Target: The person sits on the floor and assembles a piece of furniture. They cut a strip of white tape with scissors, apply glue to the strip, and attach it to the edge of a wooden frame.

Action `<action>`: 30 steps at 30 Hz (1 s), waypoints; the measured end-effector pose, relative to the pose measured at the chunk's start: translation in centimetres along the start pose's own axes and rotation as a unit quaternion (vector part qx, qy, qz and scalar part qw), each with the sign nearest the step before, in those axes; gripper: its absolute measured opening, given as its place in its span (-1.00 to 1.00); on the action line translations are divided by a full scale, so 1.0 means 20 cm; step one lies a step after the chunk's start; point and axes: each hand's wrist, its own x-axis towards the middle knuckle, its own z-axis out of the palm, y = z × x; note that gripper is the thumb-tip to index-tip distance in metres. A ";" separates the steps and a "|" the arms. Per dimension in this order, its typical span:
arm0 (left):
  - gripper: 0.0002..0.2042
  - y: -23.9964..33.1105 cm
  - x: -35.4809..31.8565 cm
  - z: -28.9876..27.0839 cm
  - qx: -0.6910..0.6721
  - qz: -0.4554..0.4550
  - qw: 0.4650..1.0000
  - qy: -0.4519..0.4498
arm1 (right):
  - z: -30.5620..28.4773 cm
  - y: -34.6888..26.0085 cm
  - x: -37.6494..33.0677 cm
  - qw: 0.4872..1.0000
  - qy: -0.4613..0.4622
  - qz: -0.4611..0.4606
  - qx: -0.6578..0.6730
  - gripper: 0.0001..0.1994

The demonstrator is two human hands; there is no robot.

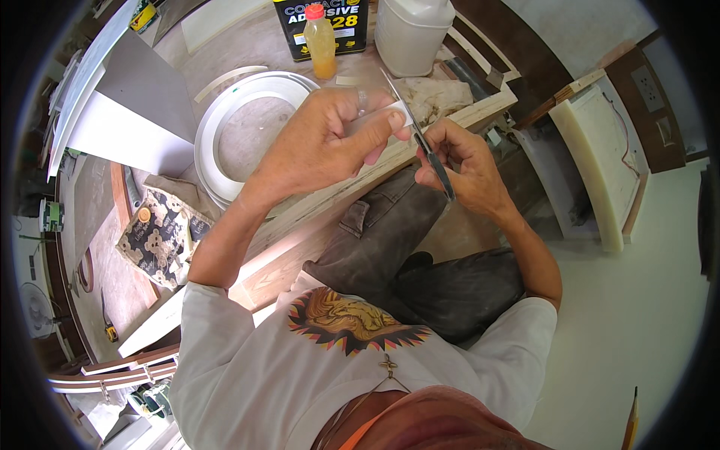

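Observation:
Over the edge of the worktable, my left hand (330, 139) is closed, pinching a small white piece with a rounded end (397, 114) between thumb and fingers. Just to the right, my right hand (463, 166) grips the dark handle of a long, narrow bladed tool (435, 163). Seen nearly edge-on, the tool could be scissors or a knife; I cannot tell which. Its thin metal blade points up and away, touching or passing close by the white piece. Behind my left wrist, a wide flat coil of white strip (214, 142) lies on the table.
A bottle of amber liquid with a red cap (321, 46), a black can (285, 34) and a white jug (411, 37) stand at the back. Left are a white panel box (139, 112) and a bear-print cloth (161, 229). A pale-edged cabinet panel (592, 161) stands right.

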 end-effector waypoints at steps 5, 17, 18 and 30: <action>-0.65 0.00 0.01 -0.02 0.010 -0.006 1.000 0.004 | 0.00 0.00 0.01 1.000 0.008 0.000 -0.002 -0.69; -0.66 0.02 0.01 -0.03 -0.010 -0.041 0.999 0.013 | -0.07 0.10 0.07 0.999 0.042 0.033 0.002 -0.78; -0.66 0.01 0.02 -0.03 -0.004 -0.042 0.999 0.013 | -0.08 0.14 0.09 0.998 0.045 0.034 -0.031 -0.77; -0.65 0.01 0.03 -0.09 -0.086 0.099 0.990 0.047 | -0.15 0.36 0.30 0.931 0.076 0.001 -0.356 -0.67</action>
